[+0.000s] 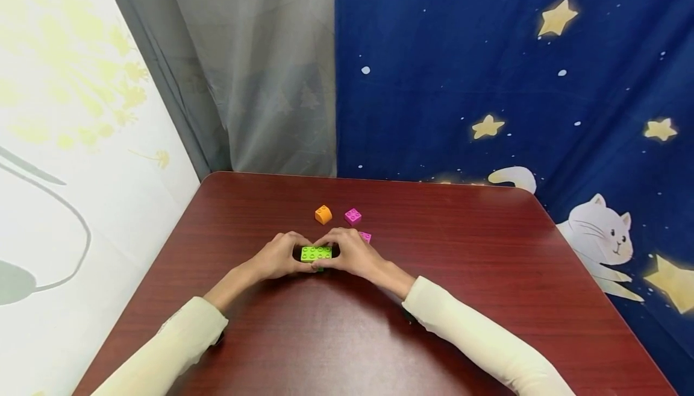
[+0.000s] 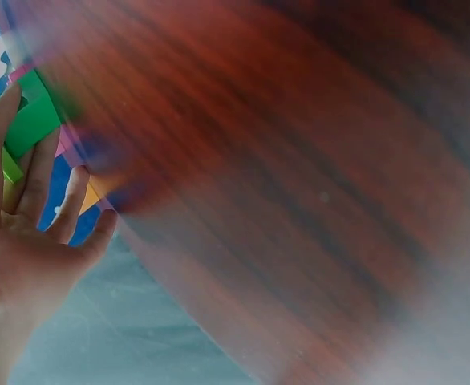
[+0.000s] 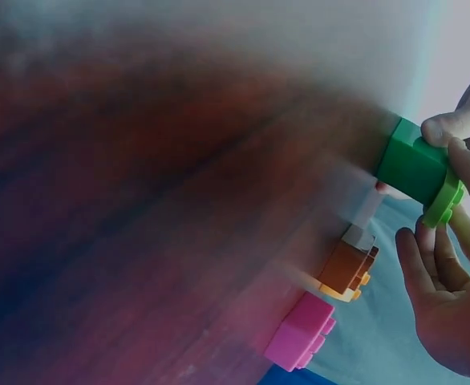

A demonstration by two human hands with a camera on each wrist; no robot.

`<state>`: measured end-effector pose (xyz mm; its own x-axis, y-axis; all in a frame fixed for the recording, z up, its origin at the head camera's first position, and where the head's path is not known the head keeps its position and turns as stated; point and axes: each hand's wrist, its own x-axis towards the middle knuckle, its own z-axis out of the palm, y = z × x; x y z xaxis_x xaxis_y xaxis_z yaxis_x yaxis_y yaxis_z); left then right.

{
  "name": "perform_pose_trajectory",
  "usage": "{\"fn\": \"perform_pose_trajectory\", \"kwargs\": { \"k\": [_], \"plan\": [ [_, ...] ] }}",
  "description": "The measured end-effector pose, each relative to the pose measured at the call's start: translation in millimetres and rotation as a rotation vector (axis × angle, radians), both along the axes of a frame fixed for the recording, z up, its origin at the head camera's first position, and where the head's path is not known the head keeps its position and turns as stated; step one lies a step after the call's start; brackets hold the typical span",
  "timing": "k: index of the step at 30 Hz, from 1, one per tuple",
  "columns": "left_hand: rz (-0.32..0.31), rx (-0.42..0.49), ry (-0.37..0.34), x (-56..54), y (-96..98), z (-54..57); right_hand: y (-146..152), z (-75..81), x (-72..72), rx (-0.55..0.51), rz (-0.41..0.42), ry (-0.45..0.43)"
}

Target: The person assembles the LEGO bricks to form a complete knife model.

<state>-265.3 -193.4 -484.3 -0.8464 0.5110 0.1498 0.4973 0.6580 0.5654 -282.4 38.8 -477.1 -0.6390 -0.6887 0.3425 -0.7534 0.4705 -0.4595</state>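
Observation:
A lime green toy brick (image 1: 317, 254) with round studs sits over a darker green block (image 3: 414, 164). My left hand (image 1: 280, 255) pinches the pair from the left, and my right hand (image 1: 355, 254) pinches it from the right, thumbs toward me and fingers on the far side. In the left wrist view the dark green block (image 2: 34, 116) has a recess in its underside. Whether the two bricks are fully pressed together, I cannot tell. Just beyond the right hand lies a pink brick (image 1: 365, 237), partly covered by it.
Farther back on the dark red wooden table (image 1: 336, 336) are an orange brick with a curved side (image 1: 323, 214) and another pink brick (image 1: 353, 216). A grey curtain (image 1: 271, 70) and a blue starry curtain (image 1: 434, 82) hang behind the table's far edge.

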Motion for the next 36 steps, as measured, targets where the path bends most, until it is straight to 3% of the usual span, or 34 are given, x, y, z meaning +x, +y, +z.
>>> {"fn": "perform_pose_trajectory", "kwargs": {
  "k": [9, 18, 26, 31, 36],
  "plan": [
    [0.009, -0.008, 0.005, -1.0, 5.9, -1.8, 20.2, -2.1, -2.7, -0.046, 0.053, -0.001],
    [0.024, -0.027, 0.016, 0.5, 4.2, -0.4, 42.2, 4.1, -7.1, -0.053, 0.049, 0.016],
    [0.064, -0.041, -0.031, 6.4, 1.5, -0.4, 65.2, 7.0, -14.8, -0.061, -0.058, -0.027],
    [0.060, -0.037, -0.039, 9.6, 1.4, 0.2, 79.8, 4.3, -22.9, -0.030, -0.135, -0.023],
    [0.056, -0.041, -0.038, 12.0, 1.4, 2.4, 91.0, -0.8, -29.6, -0.027, -0.195, -0.077]
  ]
}}
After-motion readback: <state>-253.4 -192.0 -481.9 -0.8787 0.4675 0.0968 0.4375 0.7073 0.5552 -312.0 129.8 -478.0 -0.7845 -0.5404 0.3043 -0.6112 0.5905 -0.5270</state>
